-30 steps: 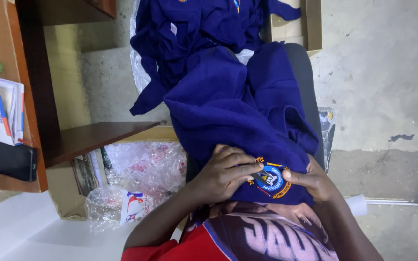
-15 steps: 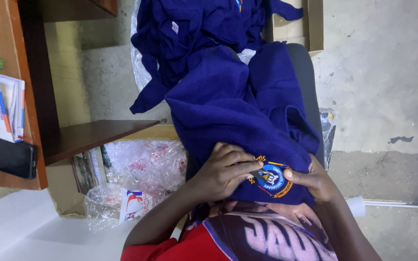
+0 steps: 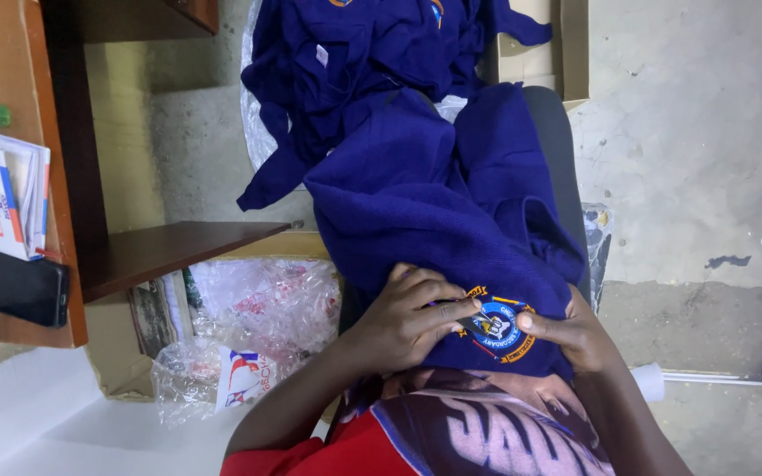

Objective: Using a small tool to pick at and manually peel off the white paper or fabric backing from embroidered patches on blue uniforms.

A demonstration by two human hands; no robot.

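At lower centre, both hands stay put since a second ago: left hand (image 3: 412,322) and right hand (image 3: 571,333) still pinching the badge (image 3: 496,328) on the blue jumper (image 3: 434,203).

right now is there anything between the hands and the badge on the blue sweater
Nothing visible does. The left hand lies on the blue sweater with its fingertips at the embroidered badge, and the right hand pinches the cloth at the badge's other edge. Both touch it directly.

You are over a stained concrete floor (image 3: 690,176); a wooden shelf unit (image 3: 160,251) stands left of the grip, cardboard (image 3: 566,53) beyond.
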